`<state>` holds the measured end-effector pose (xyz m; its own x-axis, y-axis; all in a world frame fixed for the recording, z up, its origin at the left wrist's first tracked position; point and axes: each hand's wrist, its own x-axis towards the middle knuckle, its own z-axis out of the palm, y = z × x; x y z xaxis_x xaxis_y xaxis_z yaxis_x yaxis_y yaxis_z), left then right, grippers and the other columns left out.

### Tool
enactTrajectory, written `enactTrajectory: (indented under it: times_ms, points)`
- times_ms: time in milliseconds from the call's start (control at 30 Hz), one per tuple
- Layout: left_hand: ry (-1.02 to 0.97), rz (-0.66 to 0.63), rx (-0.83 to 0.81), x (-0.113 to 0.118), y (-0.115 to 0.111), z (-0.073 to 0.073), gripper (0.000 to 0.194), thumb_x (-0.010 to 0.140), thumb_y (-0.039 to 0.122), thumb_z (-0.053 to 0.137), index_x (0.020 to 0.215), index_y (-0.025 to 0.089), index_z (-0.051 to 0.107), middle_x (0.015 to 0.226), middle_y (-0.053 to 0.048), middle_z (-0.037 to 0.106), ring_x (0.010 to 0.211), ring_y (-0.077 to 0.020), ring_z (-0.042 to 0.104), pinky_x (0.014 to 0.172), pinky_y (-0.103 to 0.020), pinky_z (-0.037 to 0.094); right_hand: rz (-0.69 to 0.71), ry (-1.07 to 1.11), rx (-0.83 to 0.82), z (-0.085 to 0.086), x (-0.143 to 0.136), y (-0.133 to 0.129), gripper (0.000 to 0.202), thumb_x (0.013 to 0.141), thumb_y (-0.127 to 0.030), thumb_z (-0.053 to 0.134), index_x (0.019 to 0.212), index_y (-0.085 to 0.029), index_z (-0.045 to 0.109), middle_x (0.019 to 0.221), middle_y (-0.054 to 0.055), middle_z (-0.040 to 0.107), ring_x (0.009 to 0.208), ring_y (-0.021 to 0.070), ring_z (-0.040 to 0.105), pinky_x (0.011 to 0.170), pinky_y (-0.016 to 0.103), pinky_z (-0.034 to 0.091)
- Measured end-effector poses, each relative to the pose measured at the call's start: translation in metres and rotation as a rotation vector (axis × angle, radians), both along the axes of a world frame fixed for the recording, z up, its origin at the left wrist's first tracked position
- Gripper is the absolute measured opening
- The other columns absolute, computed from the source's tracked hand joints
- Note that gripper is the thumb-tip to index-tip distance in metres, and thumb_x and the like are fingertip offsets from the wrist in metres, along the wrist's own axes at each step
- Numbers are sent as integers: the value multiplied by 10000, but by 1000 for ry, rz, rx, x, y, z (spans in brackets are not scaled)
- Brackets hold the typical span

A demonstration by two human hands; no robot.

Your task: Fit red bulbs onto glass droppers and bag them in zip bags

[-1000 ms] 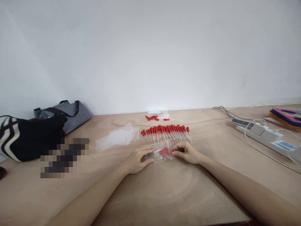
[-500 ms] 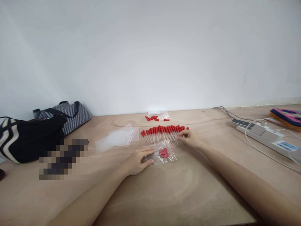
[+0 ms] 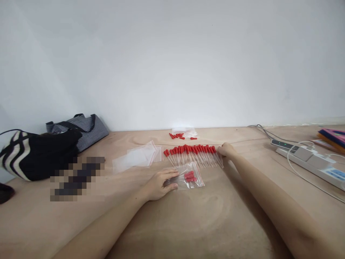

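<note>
My left hand (image 3: 163, 183) is closed on the left end of a clear zip bag (image 3: 198, 174). Inside the bag lie several droppers with red bulbs (image 3: 190, 176), their thin tubes running back toward my fingers. Beyond it, a long row of droppers (image 3: 188, 154) lies fanned out, red bulbs pointing away and clear tubes toward me. At the row's right end, my right hand (image 3: 226, 150) has its fingers closed round the top of the last dropper, whose tube (image 3: 221, 162) shows below them; its bulb is hidden.
Flat zip bags (image 3: 137, 156) lie left of the row. Loose red bulbs (image 3: 176, 135) and a clear bag (image 3: 185, 131) sit near the wall. A power strip (image 3: 312, 163) with cables is at right, a black bag (image 3: 48, 151) and a striped bag (image 3: 93, 133) at left.
My right hand has moved right and away from me, from the tubes to the bulb end of the rightmost dropper. My left hand stays on the filled bag. The view has shifted slightly.
</note>
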<state>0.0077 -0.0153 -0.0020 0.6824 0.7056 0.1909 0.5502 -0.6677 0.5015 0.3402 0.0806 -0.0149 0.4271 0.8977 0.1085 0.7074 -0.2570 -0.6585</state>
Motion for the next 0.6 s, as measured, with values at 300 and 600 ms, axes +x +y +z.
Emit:
enactTrajectory:
  times_ms: [300, 600]
  points:
    - [2, 0, 7, 0, 0, 1, 399, 788, 359, 522, 1162, 221, 520, 1222, -50, 521, 1150, -206, 443, 972, -381, 352, 37, 526, 341, -2, -5, -51, 271, 755, -374, 399, 916, -176, 490, 643, -3, 509, 533, 99, 507, 507, 219, 446]
    - [32, -75, -2, 0, -8, 1, 397, 798, 383, 511, 1169, 242, 512, 1223, -39, 520, 1150, -197, 444, 974, -363, 353, 152, 868, 421, -22, -56, -93, 263, 723, -446, 496, 855, -221, 461, 672, 3, 497, 587, 128, 503, 571, 276, 485]
